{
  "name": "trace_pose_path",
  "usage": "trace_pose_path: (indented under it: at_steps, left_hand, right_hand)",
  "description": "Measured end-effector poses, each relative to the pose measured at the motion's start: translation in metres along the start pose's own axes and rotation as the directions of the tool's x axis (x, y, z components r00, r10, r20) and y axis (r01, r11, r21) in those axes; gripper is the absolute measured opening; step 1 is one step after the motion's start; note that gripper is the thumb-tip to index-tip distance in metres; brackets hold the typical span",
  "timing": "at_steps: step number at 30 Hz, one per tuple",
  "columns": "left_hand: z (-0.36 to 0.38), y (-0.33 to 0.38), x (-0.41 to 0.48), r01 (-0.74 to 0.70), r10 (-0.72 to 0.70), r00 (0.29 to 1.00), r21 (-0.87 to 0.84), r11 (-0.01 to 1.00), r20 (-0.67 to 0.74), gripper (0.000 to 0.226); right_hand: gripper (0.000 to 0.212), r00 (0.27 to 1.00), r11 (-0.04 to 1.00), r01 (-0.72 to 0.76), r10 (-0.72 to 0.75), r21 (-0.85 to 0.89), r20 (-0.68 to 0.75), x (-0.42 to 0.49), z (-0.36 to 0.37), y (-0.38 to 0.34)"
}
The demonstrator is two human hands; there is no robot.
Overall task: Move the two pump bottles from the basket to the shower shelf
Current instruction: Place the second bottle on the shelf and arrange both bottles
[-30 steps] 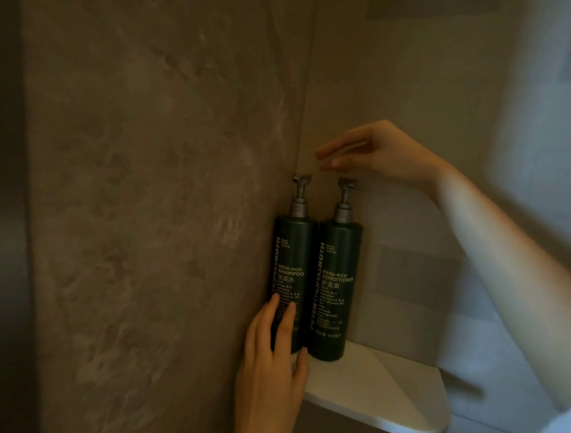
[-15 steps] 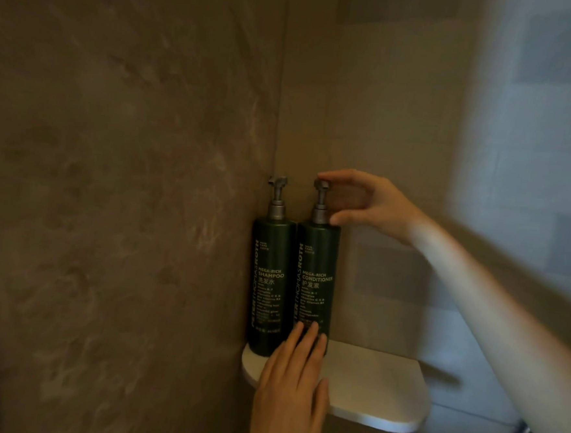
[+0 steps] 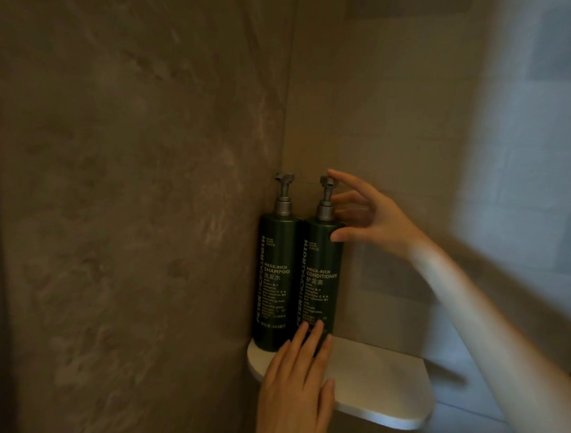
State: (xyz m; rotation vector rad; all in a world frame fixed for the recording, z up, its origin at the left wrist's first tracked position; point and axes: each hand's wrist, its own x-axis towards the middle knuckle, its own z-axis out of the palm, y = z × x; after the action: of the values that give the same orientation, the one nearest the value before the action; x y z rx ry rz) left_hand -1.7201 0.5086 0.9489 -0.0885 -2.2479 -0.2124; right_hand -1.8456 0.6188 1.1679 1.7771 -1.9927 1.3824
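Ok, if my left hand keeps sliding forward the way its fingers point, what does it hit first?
The left hand points up and forward at the conditioner bottle. Its fingertips already overlap that bottle's base, likely touching it, though depth is unclear.

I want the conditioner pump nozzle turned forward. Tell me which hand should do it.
Right. The right hand already has fingertips on the conditioner bottle pump head; the left hand sits low at its base, better for steadying.

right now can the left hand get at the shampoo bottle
Probably yes: the left hand rests at the conditioner bottle base, the shampoo bottle stands right beside it, its front uncovered; only the wall side is blocked.
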Motion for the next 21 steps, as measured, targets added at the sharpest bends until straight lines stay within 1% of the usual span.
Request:
trace_pose_path:
  at_steps: [4, 7, 9, 10, 12, 13, 14, 15, 16, 18, 19, 21]
  left_hand:
    - [0.001, 0.000, -0.001, -0.008, 0.008, 1.000, -0.005, 1.000, -0.005, 0.049]
    - [0.000, 0.001, 0.000, -0.008, 0.008, 1.000, -0.008, 1.000, -0.009, 0.049]
    - [-0.002, 0.002, -0.002, -0.014, 0.013, 0.999, -0.027, 1.000, -0.033, 0.050]
    - [-0.003, 0.002, -0.004, -0.026, 0.024, 0.999, -0.038, 0.999, -0.048, 0.050]
    - [-0.004, 0.001, -0.011, -0.054, 0.052, 0.996, -0.040, 0.998, -0.067, 0.051]
    - [-0.004, -0.001, -0.016, -0.062, 0.061, 0.997, -0.029, 0.998, -0.053, 0.053]
    - [-0.005, -0.002, -0.019, -0.067, 0.066, 0.997, -0.009, 0.998, -0.029, 0.055]
    - [-0.005, -0.003, -0.023, -0.073, 0.073, 0.997, 0.019, 0.997, -0.002, 0.057]
    - [-0.006, -0.004, -0.026, -0.078, 0.076, 0.996, 0.045, 0.996, 0.036, 0.059]
    - [-0.007, -0.007, -0.029, -0.079, 0.072, 0.992, 0.060, 0.995, 0.105, 0.059]
    - [-0.005, -0.008, -0.032, -0.091, 0.082, 0.990, 0.078, 0.993, 0.115, 0.059]
    - [-0.006, -0.008, -0.036, -0.079, 0.067, 0.990, 0.092, 0.993, 0.128, 0.057]
  right_hand:
    - [0.083, 1.000, 1.000, -0.016, 0.016, 0.006, 0.006, -0.001, 0.000, 0.001]
    - [0.092, 0.999, 0.999, -0.034, 0.034, -0.011, -0.002, -0.003, 0.002, -0.002]
    - [0.095, 0.997, 0.999, -0.038, 0.040, 0.032, -0.070, -0.014, 0.003, -0.008]
    - [0.091, 0.991, 0.999, -0.031, 0.033, 0.020, -0.133, -0.024, 0.004, -0.013]
    - [0.077, 0.959, 0.997, -0.024, 0.003, -0.070, -0.284, -0.057, 0.015, -0.022]
    - [0.069, 0.942, 0.990, -0.025, -0.023, -0.141, -0.334, -0.079, 0.025, -0.022]
    - [0.062, 0.934, 0.971, -0.032, -0.056, -0.238, -0.353, -0.102, 0.038, -0.021]
    - [0.057, 0.935, 0.944, -0.049, -0.072, -0.327, -0.348, -0.123, 0.053, -0.017]
    - [0.054, 0.942, 0.917, -0.089, -0.049, -0.389, -0.331, -0.143, 0.067, -0.012]
    - [0.051, 0.959, 0.875, -0.190, 0.068, -0.445, -0.276, -0.169, 0.093, 0.000]
    - [0.051, 0.962, 0.853, -0.216, 0.104, -0.475, -0.252, -0.179, 0.104, 0.007]
    - [0.049, 0.965, 0.811, -0.234, 0.126, -0.537, -0.231, -0.189, 0.117, 0.016]
